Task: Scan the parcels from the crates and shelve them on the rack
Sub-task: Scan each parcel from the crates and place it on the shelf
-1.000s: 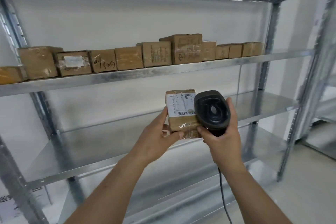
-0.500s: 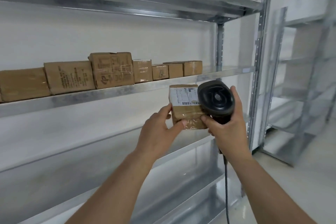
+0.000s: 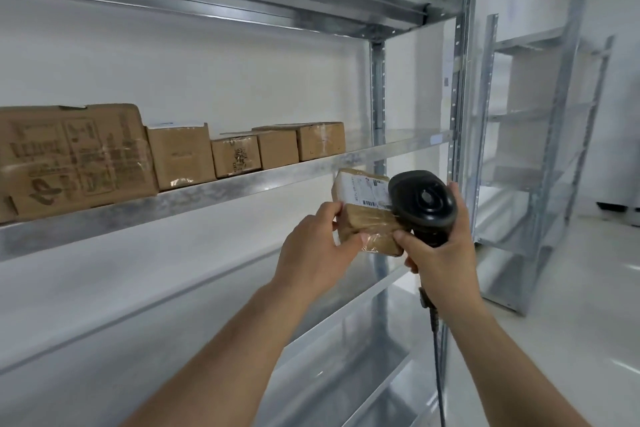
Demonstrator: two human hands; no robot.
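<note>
Mid-cycle, one parcel in hand. Left hand [image 3: 313,250] pinches the small taped parcel [image 3: 367,211] by its lower left corner, thumb on the front face, label side toward the camera. Right hand [image 3: 440,253] is wrapped round the handle of the black corded scanner [image 3: 420,199], whose head overlaps the parcel's right edge, right by the barcode label [image 3: 363,191]; right thumb tip also touches the parcel's lower edge. Both grips clamped, nothing loose. Parcel is in the air just below the front lip of the loaded shelf [image 3: 242,184], near the rack's right upright [image 3: 377,87]. Done so far: a row of brown boxes [image 3: 180,156] already sits on that shelf, with bare shelf to the right of the last box [image 3: 320,140]. Can't tell whether this scan has registered. Left: confirm the scan, set this parcel on the rack, probably in that gap, then repeat. Crates are out of view, so the remaining count is unknown.
</note>
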